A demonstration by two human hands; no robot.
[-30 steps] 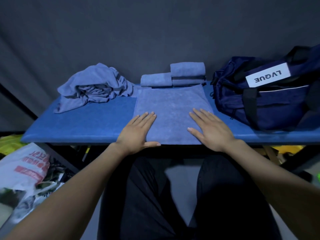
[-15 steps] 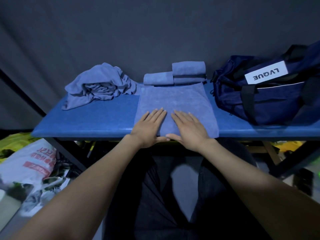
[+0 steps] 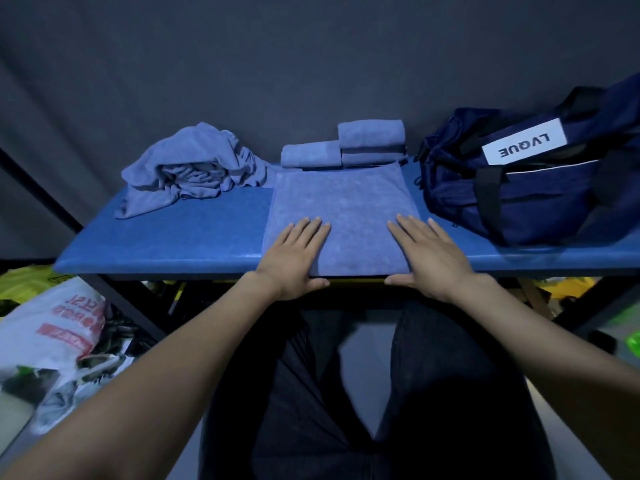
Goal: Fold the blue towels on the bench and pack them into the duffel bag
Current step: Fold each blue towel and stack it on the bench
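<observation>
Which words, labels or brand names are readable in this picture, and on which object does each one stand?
"LVQUE": black letters, upside down in this view, on the white label of the navy duffel bag at the right end of the bench.
Red print on the white plastic sack on the floor at lower left: too blurred to read.
No other text is visible.

Two hands, the left hand and the right hand, lay on one flat towel on the single bench. Three folded towels sat at its 12 o'clock, one crumpled heap at 10 o'clock and one duffel bag at 2 o'clock.
</observation>
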